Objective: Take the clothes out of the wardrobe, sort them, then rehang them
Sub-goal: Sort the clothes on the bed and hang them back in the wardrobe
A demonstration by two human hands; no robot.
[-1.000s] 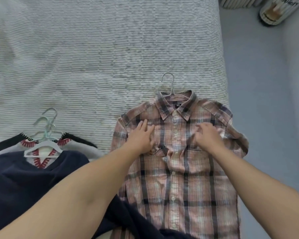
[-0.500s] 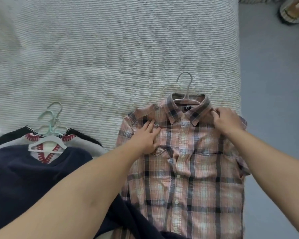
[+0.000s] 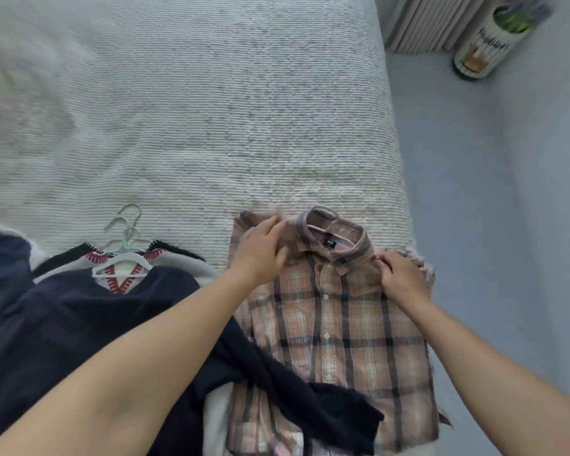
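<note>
White ribbed bed (image 3: 211, 110) carries the plaid shirt (image 3: 339, 324) flat beneath both hands, left hand (image 3: 260, 255) with fingers extended at its shoulder, right hand (image 3: 400, 278) curled pinching the opposite shoulder, apparently squaring it for sorting, beside the hangered dark pile (image 3: 63, 324) leftward.

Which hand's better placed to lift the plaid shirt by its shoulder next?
Right, probably. The right hand already pinches the plaid shirt at its shoulder by the bed's edge. The left hand lies with straight fingers on the other shoulder, gripping nothing.
</note>
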